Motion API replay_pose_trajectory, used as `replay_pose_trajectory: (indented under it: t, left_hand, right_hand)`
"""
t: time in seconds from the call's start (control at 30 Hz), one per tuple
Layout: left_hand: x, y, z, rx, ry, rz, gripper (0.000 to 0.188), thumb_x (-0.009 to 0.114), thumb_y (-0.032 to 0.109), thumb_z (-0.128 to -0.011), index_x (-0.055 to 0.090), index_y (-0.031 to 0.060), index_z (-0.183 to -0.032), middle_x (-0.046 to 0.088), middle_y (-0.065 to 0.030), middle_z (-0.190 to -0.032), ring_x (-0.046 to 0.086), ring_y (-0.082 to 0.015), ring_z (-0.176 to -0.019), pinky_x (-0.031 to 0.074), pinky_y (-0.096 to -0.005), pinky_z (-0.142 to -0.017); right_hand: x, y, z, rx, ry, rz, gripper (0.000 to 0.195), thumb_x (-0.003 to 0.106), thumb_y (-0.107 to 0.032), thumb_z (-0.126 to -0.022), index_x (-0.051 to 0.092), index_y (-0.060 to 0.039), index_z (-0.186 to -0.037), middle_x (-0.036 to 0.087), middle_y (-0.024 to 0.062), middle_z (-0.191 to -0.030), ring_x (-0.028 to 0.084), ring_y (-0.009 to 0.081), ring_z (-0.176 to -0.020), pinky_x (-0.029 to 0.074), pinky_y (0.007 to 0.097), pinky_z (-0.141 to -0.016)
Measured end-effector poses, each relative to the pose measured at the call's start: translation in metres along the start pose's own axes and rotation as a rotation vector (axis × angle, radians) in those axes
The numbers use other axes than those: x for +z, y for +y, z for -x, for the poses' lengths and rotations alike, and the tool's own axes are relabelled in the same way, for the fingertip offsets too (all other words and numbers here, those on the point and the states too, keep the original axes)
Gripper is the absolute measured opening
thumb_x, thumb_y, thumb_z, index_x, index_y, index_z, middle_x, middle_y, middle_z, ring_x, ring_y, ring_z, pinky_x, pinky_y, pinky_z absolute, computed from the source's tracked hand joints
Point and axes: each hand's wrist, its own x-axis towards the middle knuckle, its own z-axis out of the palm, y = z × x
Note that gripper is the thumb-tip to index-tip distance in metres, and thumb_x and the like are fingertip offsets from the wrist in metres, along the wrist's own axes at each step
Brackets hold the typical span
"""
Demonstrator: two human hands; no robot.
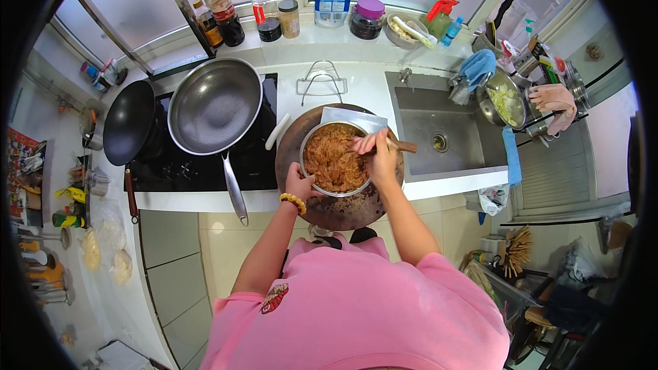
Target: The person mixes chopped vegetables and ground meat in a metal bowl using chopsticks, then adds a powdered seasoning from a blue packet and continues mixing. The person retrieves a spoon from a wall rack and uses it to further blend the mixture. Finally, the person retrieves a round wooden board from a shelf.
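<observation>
A metal bowl (304, 167) full of a reddish-brown minced mixture (333, 154) stands on a round, dark chopping board (290, 205). My left hand (302, 183) grips the bowl's lower left rim, a yellow beaded bracelet at its wrist. Over the bowl's right side, my right hand (379, 151) is closed around a utensil, perhaps chopsticks, whose tips are hidden. Behind the bowl lies the broad blade of a cleaver (354, 117). The cleaver's wooden handle (406, 147) sticks out to the right, just past my right hand.
Left of the board, a steel frying pan (216, 108) and a dark wok (131, 123) sit on a black cooktop (205, 177). At the right is a steel sink (447, 113), with a bowl of chopped greens (505, 100) beyond it. A wire rack (322, 82) stands behind the board; bottles line the windowsill.
</observation>
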Motion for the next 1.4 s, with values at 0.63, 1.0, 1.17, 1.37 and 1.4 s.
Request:
replay_pose_trajectory:
  t: [0.63,1.0,1.17,1.37,1.4]
  left_hand:
    - [-0.004,-0.006,0.000,0.008,-0.010,0.002,0.025,0.051,-0.009,-0.088,0.036,0.0045,-0.103,0.057,-0.0145,-0.102,0.067,-0.0296,-0.081,0.062,-0.0414,-0.054]
    - [-0.004,-0.015,-0.004,0.013,-0.016,0.012,0.026,0.052,-0.007,-0.088,0.035,0.0049,-0.104,0.057,-0.0153,-0.100,0.067,-0.0300,-0.079,0.063,-0.0430,-0.055]
    - [-0.005,-0.016,0.000,0.020,-0.023,0.046,0.026,0.052,-0.006,-0.088,0.035,0.0049,-0.104,0.057,-0.0147,-0.100,0.067,-0.0292,-0.078,0.063,-0.0424,-0.055]
    - [0.000,-0.008,0.003,-0.001,-0.005,0.047,0.025,0.052,-0.006,-0.088,0.036,0.0050,-0.104,0.057,-0.0142,-0.101,0.066,-0.0285,-0.079,0.063,-0.0417,-0.055]
    - [0.002,-0.007,0.003,-0.002,0.005,0.051,0.025,0.052,-0.007,-0.088,0.036,0.0050,-0.104,0.057,-0.0141,-0.101,0.066,-0.0285,-0.079,0.063,-0.0416,-0.055]
  right_hand:
    - [0.012,0.019,0.030,0.179,0.119,-0.377,0.052,0.039,-0.035,-0.103,0.028,-0.0143,-0.056,0.021,-0.0009,-0.048,0.019,0.0128,-0.041,0.020,0.0287,-0.042]
    - [0.038,0.022,0.010,0.103,0.011,-0.309,0.052,0.041,-0.034,-0.103,0.026,-0.0145,-0.057,0.025,-0.0028,-0.049,0.020,0.0123,-0.040,0.019,0.0298,-0.040]
    - [-0.038,-0.004,-0.020,0.157,0.181,-0.115,0.052,0.045,-0.038,-0.101,0.026,-0.0156,-0.058,0.023,-0.0037,-0.049,0.019,0.0095,-0.040,0.017,0.0282,-0.039]
    - [0.053,0.037,0.003,0.002,0.016,-0.129,0.054,0.048,-0.029,-0.101,0.026,-0.0126,-0.055,0.030,-0.0020,-0.048,0.029,0.0128,-0.042,0.020,0.0295,-0.042]
    - [0.042,0.032,0.030,0.042,-0.014,-0.181,0.054,0.047,-0.030,-0.102,0.026,-0.0127,-0.056,0.029,-0.0023,-0.048,0.028,0.0125,-0.042,0.021,0.0292,-0.042]
